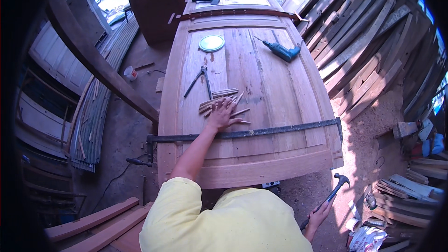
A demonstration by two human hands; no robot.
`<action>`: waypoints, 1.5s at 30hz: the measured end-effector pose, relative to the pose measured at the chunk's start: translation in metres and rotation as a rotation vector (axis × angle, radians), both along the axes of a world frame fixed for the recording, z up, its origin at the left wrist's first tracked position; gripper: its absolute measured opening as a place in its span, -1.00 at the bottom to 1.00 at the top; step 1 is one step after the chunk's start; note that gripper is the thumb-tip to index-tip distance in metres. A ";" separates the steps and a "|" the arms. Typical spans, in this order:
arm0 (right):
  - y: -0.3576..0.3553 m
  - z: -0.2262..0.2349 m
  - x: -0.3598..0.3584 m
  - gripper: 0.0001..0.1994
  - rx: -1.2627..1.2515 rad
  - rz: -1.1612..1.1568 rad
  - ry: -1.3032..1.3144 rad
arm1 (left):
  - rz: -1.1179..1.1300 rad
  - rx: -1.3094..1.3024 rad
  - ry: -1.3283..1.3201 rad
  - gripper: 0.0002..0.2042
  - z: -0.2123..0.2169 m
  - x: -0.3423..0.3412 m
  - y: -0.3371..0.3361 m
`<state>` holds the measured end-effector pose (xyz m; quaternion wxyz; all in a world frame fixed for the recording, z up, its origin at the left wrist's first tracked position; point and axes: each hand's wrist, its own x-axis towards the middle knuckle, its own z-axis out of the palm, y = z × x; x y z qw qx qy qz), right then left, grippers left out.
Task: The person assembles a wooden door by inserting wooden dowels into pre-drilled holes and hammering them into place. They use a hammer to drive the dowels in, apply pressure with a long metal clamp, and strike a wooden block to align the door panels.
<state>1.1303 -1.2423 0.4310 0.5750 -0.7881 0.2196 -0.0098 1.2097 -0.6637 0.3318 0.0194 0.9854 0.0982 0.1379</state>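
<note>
My left hand [221, 113] rests with its fingers spread on a small pile of thin wooden pegs [225, 92], and a few of them stick out past the fingers. They lie on a panelled wooden door [273, 88] stretched out in front of me. Down at the right, off the door's near corner, my right hand [319, 213] grips a claw hammer [342, 180] by its handle, head upward. A pair of pincers [206, 80] lies open just beyond the pegs. Farther off are a round pale lid [212, 43] and a teal power drill [284, 52].
A dark bar clamp [275, 130] spans the near end of the door; a reddish-brown one [238, 13] crosses the far end. Beyond it lies another hammer [205, 1]. Stacked timber [368, 42] leans at the right. A slanting post [93, 60] stands left.
</note>
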 end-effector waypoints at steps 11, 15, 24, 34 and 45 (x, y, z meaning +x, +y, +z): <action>-0.007 0.000 -0.019 -0.42 0.047 -0.099 -0.023 | -0.003 0.010 -0.011 -0.65 -0.008 0.027 0.013; -0.013 -0.011 -0.018 -0.42 0.060 -0.074 -0.023 | 0.015 0.058 0.005 -0.68 -0.013 0.052 0.020; -0.034 -0.036 -0.037 -0.30 -0.059 -0.017 0.047 | 0.110 -0.418 0.070 -0.48 -0.004 0.087 0.024; -0.068 -0.041 -0.020 -0.25 -0.201 0.194 -0.025 | 0.144 -1.744 -0.499 -0.86 0.057 -0.008 0.017; 0.030 -0.021 0.035 -0.71 0.251 0.743 0.017 | 0.132 -2.311 -0.735 -0.89 0.121 -0.279 -0.149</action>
